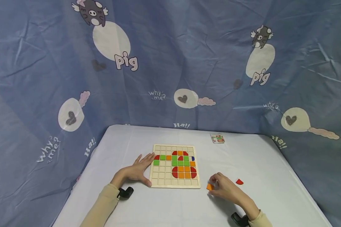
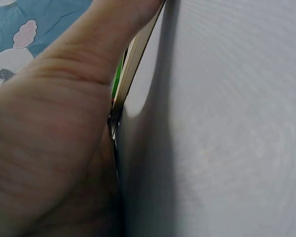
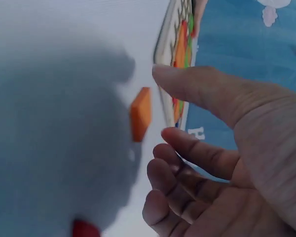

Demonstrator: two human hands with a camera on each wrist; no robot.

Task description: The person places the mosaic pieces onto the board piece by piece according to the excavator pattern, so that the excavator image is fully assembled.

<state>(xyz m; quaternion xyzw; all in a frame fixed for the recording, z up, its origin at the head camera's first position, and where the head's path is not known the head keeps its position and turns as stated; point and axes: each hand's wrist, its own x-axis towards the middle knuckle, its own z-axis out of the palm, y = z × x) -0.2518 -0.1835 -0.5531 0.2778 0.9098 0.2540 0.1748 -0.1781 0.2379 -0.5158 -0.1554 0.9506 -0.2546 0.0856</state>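
Note:
A wooden grid board [image 1: 162, 182] lies on the white table, with green, orange, red and blue pieces in some of its squares. Against its left edge rests my left hand [image 1: 134, 171], thumb near the lower corner and fingers spread at the upper side. To the right of the board, my right hand [image 1: 227, 189] hovers over an orange square tile [image 1: 209, 187]. In the right wrist view the orange tile [image 3: 141, 114] lies on the cloth, apart from the thumb and the loosely bent fingers. The left wrist view shows mostly palm and the board's side [image 2: 135, 59].
A red quarter-round piece [image 1: 239, 182] lies right of my right hand. Farther back is a small pattern card [image 1: 217, 138]. A blue printed cloth [image 1: 159, 63] hangs behind the table.

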